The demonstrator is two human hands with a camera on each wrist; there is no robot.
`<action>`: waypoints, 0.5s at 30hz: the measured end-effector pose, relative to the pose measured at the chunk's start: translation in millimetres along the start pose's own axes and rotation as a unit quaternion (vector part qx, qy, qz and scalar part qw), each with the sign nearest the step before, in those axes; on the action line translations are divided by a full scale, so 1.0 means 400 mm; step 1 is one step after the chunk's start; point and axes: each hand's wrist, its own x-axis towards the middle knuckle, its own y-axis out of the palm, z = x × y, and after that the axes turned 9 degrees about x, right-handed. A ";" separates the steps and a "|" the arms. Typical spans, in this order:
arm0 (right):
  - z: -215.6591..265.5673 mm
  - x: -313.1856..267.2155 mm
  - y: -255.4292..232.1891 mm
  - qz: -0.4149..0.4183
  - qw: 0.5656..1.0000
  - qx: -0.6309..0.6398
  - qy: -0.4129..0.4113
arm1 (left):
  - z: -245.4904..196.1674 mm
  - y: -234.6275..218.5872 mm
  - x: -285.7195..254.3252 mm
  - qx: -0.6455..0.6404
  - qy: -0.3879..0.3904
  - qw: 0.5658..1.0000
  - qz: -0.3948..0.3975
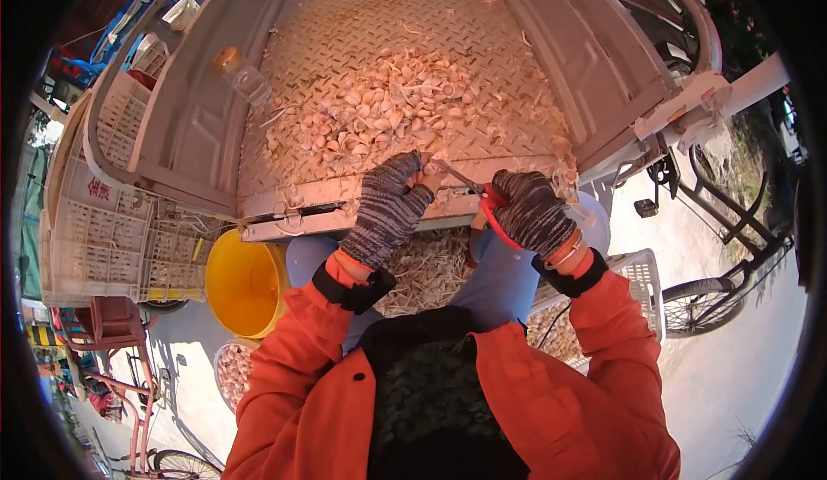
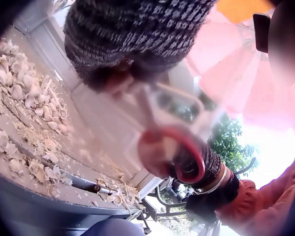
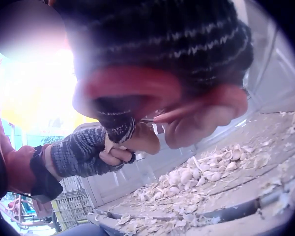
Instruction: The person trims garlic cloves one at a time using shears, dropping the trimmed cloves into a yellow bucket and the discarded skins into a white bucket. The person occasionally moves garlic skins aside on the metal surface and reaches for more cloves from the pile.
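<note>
My right hand (image 1: 536, 215), in a striped knit glove with bare fingertips, grips red-handled scissors (image 1: 500, 220). Their blades point left toward my left hand (image 1: 386, 208), gloved the same way. Between its thumb and fingers the left hand pinches a pale garlic bulb (image 3: 109, 144), mostly hidden by the fingers. Motion blurs the scissors in the left wrist view. Both hands are over the near edge of a metal truck bed (image 1: 336, 2). Beyond them on the bed lies a heap of garlic (image 1: 388, 105), with papery skins scattered around it.
A jar with an orange lid (image 1: 245, 81) stands by the bed's left wall. Below left are a yellow bucket (image 1: 226, 295), a basin of garlic (image 1: 233, 372) and stacked white crates (image 1: 99, 239). Stalk trimmings (image 1: 422, 277) lie between the knees; a bicycle (image 1: 706, 299) stands right.
</note>
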 end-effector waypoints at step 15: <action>-0.072 0.040 0.112 -0.078 0.902 0.342 0.250 | 0.346 -0.444 -0.405 -0.168 -0.377 0.856 -0.312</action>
